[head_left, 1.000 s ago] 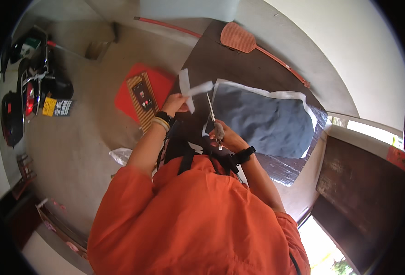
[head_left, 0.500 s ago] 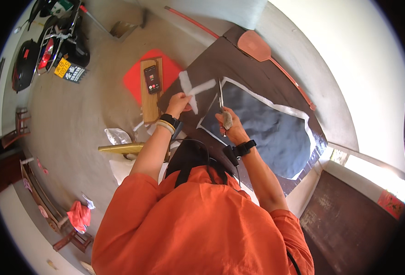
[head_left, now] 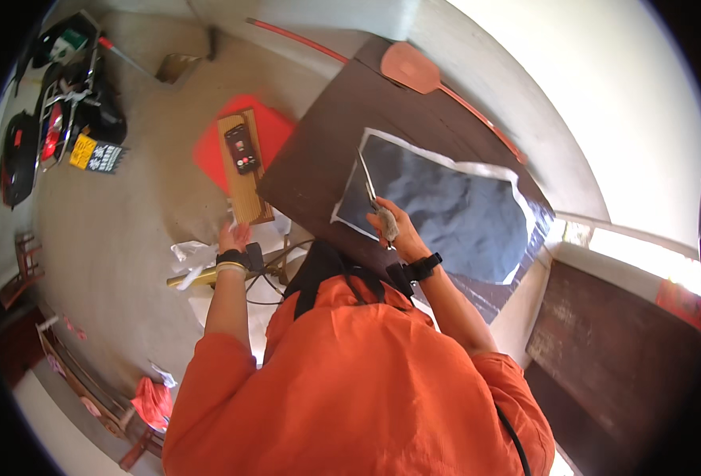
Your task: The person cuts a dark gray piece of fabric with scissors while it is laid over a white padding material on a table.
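Observation:
My right hand (head_left: 400, 228) grips a pair of scissors (head_left: 368, 179) with grey wrapping round the handles. Their blades point away from me, over the left part of a dark sheet (head_left: 454, 206) with an uneven white border. This sheet lies on a dark brown table (head_left: 319, 151). Off the table's left side, my left hand (head_left: 234, 236) is stretched out with its fingers apart, low beside whitish scraps (head_left: 192, 252). A bit of white shows just beyond its fingertips; I cannot make out whether it touches them.
A phone (head_left: 241, 149) rests on a ribbed tan board (head_left: 249, 200) over a red seat (head_left: 211, 155). Along the table's far edge lies an orange-red fly swatter (head_left: 410, 67). A motorcycle (head_left: 69, 119) and a long-handled dustpan (head_left: 177, 68) stand at the far left.
My left hand has moved left and toward me, off the table, and the white strips it held have gone from the tabletop. The right hand keeps the scissors by the sheet.

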Demonstrator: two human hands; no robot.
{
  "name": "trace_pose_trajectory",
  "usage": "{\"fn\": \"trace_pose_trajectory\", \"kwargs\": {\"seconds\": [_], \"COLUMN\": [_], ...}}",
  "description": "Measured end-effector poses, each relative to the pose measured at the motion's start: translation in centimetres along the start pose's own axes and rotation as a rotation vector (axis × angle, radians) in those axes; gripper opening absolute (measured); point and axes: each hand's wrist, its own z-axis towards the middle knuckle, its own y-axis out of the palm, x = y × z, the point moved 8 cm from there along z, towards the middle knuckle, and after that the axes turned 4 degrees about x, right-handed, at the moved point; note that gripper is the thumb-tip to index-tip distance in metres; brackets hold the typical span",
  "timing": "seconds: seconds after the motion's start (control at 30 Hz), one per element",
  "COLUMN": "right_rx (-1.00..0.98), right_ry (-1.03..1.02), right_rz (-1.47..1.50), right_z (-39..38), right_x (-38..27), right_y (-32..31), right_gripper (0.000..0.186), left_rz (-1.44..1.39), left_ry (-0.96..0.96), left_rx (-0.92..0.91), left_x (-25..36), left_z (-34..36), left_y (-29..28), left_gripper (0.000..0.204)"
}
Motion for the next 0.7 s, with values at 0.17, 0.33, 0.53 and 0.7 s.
{"fn": "trace_pose_trajectory", "kwargs": {"seconds": [0.17, 0.33, 0.53, 0.7], "right_rx": [0.190, 0.294, 0.456, 0.482], "right_ry": [-0.067, -0.098, -0.081, -0.068], "right_rz": [0.102, 0.158, 0.244, 0.225], "right_z": [-1.3, -4.0, -7.4, -9.3], "right_x": [-0.4, -0.6, 1.3, 2.1], "right_y": [-2.4, -4.9, -8.3, -10.0], "right_gripper": [0.056, 0.055, 0.055, 0.055], "left_rz": [0.977, 1.463, 1.290, 1.035], "left_ry": [0.307, 0.425, 0.140, 0.563], "left_rx": [-0.874, -1.118, -1.113, -0.867], "left_x": [-5.5, -15.6, -19.1, -10.4], "left_z": [-12.4, -15.3, -15.2, -11.9], "left_y": [16.2, 18.9, 18.3, 24.6], "left_gripper": [0.047, 0.074, 0.034, 0.034]}}
